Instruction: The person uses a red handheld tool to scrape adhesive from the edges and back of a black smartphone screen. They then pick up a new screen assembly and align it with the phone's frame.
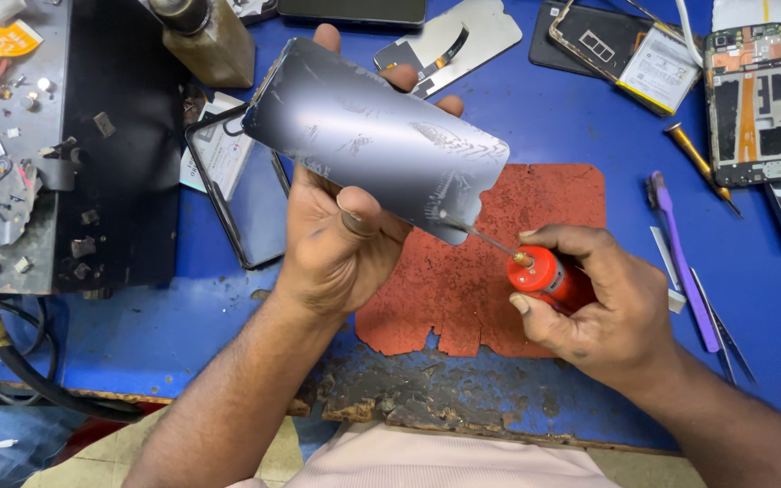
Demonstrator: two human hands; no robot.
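My left hand [341,244] holds a dark, glossy phone panel [372,136] tilted above the blue bench, thumb on its near edge and fingertips showing past its far edge. My right hand [594,303] grips a small red bottle [544,274] with a thin metal needle tip. The needle touches the panel's lower right corner. Beneath both hands lies a worn red mat [535,208] with ragged edges.
A black phone frame [237,194] lies left of the mat. A grey metal fixture with parts [11,181] fills the left side. An opened phone [750,99], a battery [657,68], a purple pry tool [680,253], a screwdriver [700,163] and tweezers [725,334] lie to the right.
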